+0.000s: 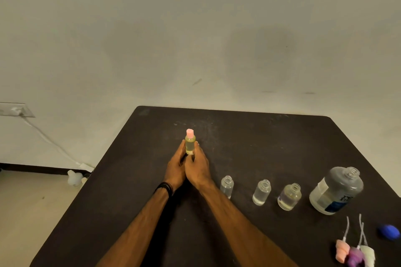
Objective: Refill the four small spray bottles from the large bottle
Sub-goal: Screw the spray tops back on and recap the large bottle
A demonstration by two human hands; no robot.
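A small spray bottle (190, 143) with a pink top and yellowish liquid stands upright on the dark table (249, 136). My left hand (175, 167) and my right hand (198, 166) hold its lower part from both sides. To the right stand three small open bottles (227, 186) (262, 192) (289, 196) with clear liquid low inside. The large clear bottle (336, 191) with a blue label stands uncapped at the far right. Three loose spray heads (355, 253) with dip tubes, pink, purple and white, lie at the front right.
A blue cap (389, 232) lies near the table's right edge. Beyond the table's left edge, a white object (74, 178) sits on the floor, and a white cable (50, 141) runs down the wall from a socket.
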